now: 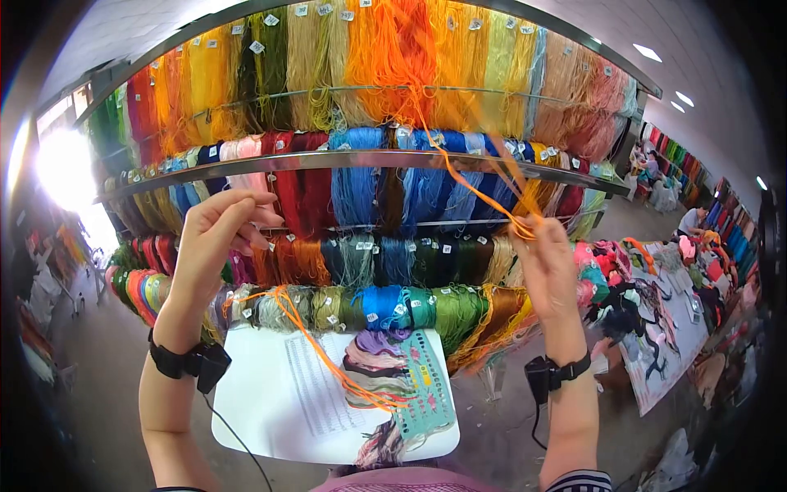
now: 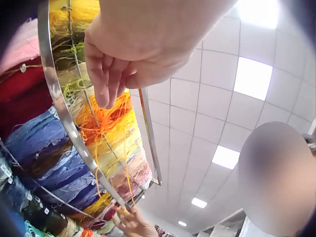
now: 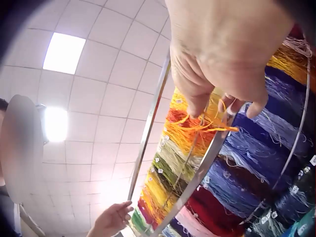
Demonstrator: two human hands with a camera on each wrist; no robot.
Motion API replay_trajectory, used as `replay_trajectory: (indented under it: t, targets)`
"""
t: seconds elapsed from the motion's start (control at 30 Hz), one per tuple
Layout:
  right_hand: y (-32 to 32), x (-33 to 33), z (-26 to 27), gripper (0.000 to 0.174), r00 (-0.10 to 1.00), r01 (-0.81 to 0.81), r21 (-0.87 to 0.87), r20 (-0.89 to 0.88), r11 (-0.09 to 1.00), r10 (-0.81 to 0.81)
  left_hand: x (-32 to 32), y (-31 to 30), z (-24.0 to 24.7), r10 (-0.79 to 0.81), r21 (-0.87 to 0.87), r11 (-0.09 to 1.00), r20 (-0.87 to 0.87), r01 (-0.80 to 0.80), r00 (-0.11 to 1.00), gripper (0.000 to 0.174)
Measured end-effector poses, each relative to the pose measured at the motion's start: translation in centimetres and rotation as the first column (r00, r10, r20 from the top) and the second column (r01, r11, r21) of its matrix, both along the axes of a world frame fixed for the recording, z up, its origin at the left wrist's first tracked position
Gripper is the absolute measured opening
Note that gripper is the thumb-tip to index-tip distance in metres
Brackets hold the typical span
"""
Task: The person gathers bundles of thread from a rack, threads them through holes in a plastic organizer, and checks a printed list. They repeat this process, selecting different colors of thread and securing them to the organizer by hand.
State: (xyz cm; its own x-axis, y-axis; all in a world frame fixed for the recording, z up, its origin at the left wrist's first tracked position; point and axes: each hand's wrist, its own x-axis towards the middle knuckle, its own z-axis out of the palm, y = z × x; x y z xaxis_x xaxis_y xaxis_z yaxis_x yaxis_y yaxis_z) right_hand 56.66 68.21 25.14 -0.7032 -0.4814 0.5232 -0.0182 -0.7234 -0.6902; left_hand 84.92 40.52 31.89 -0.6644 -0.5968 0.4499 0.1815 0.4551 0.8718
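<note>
My right hand (image 1: pixel 548 266) pinches loose orange thread (image 1: pixel 467 184), which runs up to the orange skein (image 1: pixel 393 45) hanging on the top rail. In the right wrist view a short loop of orange thread (image 3: pixel 217 127) pokes out under the fingers. My left hand (image 1: pixel 221 238) is raised at the left in front of the rack, its fingers loosely bent and no thread visible in them. Below, several orange strands (image 1: pixel 316 353) drape from the lower skeins onto a white board (image 1: pixel 254 414). A green punched card (image 1: pixel 426 385) with bundles of coloured threads lies there beside a printed sheet (image 1: pixel 316 385).
Metal rails (image 1: pixel 352 161) cross in front of rows of tagged skeins, including blue ones (image 1: pixel 426 197). To the right stands a table (image 1: pixel 656 385) heaped with yarn. Farther back a person (image 1: pixel 693 220) sits near more hanging skeins. Cables trail from both wrist cameras.
</note>
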Motion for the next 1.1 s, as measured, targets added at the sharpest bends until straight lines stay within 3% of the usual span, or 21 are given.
replay_trajectory:
  t: [0.03,0.1,0.13,0.2,0.27,0.33,0.4,0.47,0.5,0.53,0.57,0.63,0.67,0.7,0.8,0.83,0.87,0.93,0.97,1.03,1.1]
  targets:
    - [1.1,-0.1,-0.1,0.009,1.000,-0.008,0.003,-0.003,1.000,0.008,0.2,0.4,-0.2,-0.011,0.021,1.000,0.007,0.011,1.000,0.028]
    - [4.9,-1.4,-1.0,0.012,0.862,-0.490,-0.372,-0.068,0.788,0.503,1.3,1.4,-0.6,0.023,0.029,0.999,0.030,-0.024,0.999,0.028]
    - [6.6,-2.1,-1.7,0.016,0.860,-0.502,-0.351,-0.105,0.790,0.500,1.9,1.9,-0.8,0.045,0.033,0.998,0.061,-0.047,0.997,0.028]
    - [10.4,-3.4,-4.3,0.017,0.972,-0.214,-0.235,0.041,0.948,0.230,3.4,2.6,-1.3,0.126,0.028,0.991,0.063,-0.128,0.990,0.026]
    - [13.4,-5.8,-7.6,0.018,0.970,-0.120,-0.173,0.189,0.978,0.153,5.1,3.3,-2.1,0.224,0.037,0.973,0.106,-0.229,0.969,0.026]
    - [16.9,-8.7,-11.4,0.019,0.941,-0.039,-0.091,0.331,0.995,0.067,7.1,3.0,-3.6,0.270,0.049,0.960,0.113,-0.277,0.956,0.026]
    - [22.1,-12.6,-15.3,0.023,0.770,0.057,-0.164,0.636,0.985,0.061,8.8,3.6,-4.6,0.318,0.072,0.942,0.123,-0.328,0.940,0.026]
    - [31.1,-19.8,-24.1,0.027,0.737,0.240,-0.252,0.675,0.937,-0.007,10.6,4.9,-4.9,0.397,0.093,0.909,0.106,-0.406,0.912,0.026]
    - [33.6,-17.6,-23.9,0.027,0.807,0.443,0.359,0.239,0.822,-0.539,11.6,5.4,-5.5,0.449,0.090,0.885,0.095,-0.456,0.889,0.026]
    - [36.0,-15.5,-23.1,0.027,0.663,0.703,0.642,-0.437,0.304,-0.608,12.2,6.5,-5.7,0.461,0.096,0.877,0.110,-0.471,0.881,0.026]
    - [37.6,-15.6,-23.4,0.027,0.677,0.690,0.655,-0.436,0.307,-0.593,13.0,7.7,-5.5,0.532,0.057,0.840,0.112,-0.540,0.839,0.027]
    - [41.1,-18.3,-23.6,0.030,0.328,0.806,0.511,0.034,0.298,-0.944,13.9,10.2,-5.3,0.644,-0.013,0.762,0.106,-0.647,0.757,0.027]
    - [42.8,-19.9,-24.1,0.033,0.105,0.854,0.462,0.298,0.239,-0.949,14.1,11.4,-5.6,0.655,-0.011,0.751,0.129,-0.660,0.744,0.027]
    - [44.4,-21.7,-25.7,0.032,0.199,0.894,0.358,0.218,0.268,-0.955,14.1,12.7,-5.8,0.663,-0.038,0.745,0.147,-0.666,0.734,0.027]
    - [37.3,-19.1,-22.4,0.022,0.329,0.791,0.440,0.281,0.426,-0.902,12.1,16.1,-7.5,0.660,-0.079,0.748,0.199,-0.659,0.724,0.026]
    - [41.1,-23.7,-27.6,0.019,0.617,0.649,0.298,0.332,0.700,-0.714,11.3,16.6,-8.7,0.596,-0.052,0.793,0.269,-0.607,0.757,0.026]
    - [39.8,-22.8,-27.6,0.019,0.618,0.647,0.298,0.335,0.702,-0.711,10.5,17.0,-9.8,0.529,-0.023,0.833,0.329,-0.553,0.783,0.026]
    - [34.6,-19.6,-25.9,0.019,0.688,0.510,0.567,0.182,0.647,-0.702,9.1,17.8,-12.1,0.451,0.097,0.843,0.407,-0.529,0.794,0.026]
    - [33.8,-21.5,-29.0,0.018,0.553,0.576,0.664,0.114,0.477,-0.825,8.2,18.1,-13.0,0.402,0.169,0.845,0.426,-0.508,0.810,0.026]
    - [29.8,-20.9,-32.8,0.016,0.539,0.808,0.516,-0.452,0.285,-0.711,7.0,18.7,-15.4,0.273,0.283,0.854,0.472,-0.437,0.838,0.026]
    - [23.1,-13.3,-28.4,0.015,0.777,0.605,0.683,-0.397,0.409,-0.488,5.3,19.1,-18.3,0.121,0.391,0.855,0.487,-0.340,0.865,0.026]
